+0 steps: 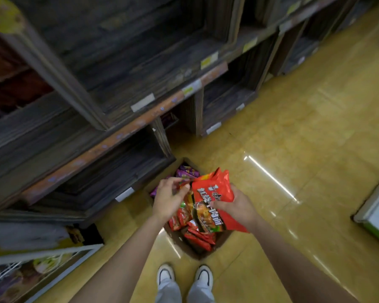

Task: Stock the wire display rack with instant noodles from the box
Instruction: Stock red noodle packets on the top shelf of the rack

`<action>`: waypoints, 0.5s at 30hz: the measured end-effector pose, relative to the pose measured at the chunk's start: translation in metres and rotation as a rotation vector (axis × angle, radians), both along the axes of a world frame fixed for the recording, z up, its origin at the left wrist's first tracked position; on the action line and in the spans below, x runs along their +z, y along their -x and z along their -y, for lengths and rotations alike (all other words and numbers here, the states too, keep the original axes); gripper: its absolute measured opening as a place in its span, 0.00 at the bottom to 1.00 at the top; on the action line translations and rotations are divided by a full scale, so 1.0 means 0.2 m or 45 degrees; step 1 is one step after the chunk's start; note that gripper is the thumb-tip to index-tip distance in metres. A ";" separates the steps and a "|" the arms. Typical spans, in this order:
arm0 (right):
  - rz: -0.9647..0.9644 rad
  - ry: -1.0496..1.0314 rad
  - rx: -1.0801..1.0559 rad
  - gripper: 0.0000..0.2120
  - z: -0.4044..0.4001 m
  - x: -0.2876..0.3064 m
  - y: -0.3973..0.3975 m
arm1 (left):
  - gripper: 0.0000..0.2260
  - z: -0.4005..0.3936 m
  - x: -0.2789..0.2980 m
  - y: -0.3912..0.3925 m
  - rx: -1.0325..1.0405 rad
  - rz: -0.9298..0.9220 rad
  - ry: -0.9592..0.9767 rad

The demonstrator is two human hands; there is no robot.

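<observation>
1. Holding a red instant noodle packet [214, 200] above the cardboard box [197, 250] at lower centre of the frame, the right hand [236, 206] grips its right edge.
2. Left hand [169, 200] fingers [182, 191] pinch the packet's upper left corner.
3. Crinkly film looks light and slippery, and its contents are probably brittle: grip the edges and avoid squeezing the middle.
4. More packets [197, 235] fill the box; the wire display rack [7, 274] sits at lower left.
</observation>
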State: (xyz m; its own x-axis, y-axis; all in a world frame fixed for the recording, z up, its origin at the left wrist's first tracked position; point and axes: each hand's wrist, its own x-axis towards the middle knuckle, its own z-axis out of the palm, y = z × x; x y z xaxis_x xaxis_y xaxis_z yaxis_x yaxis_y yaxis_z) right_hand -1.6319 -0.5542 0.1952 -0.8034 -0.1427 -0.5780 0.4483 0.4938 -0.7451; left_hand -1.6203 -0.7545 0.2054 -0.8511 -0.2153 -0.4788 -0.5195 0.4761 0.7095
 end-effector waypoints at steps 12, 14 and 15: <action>0.273 0.698 -0.042 0.33 0.66 0.48 -0.19 | 0.32 0.57 0.37 -0.47 0.465 -0.026 -0.892; 0.313 0.798 -0.082 0.29 0.74 0.57 -0.28 | 0.21 0.67 0.44 -0.58 0.652 -0.094 -0.994; 0.318 0.825 -0.075 0.28 0.79 0.62 -0.32 | 0.19 0.73 0.47 -0.64 0.734 -0.133 -1.050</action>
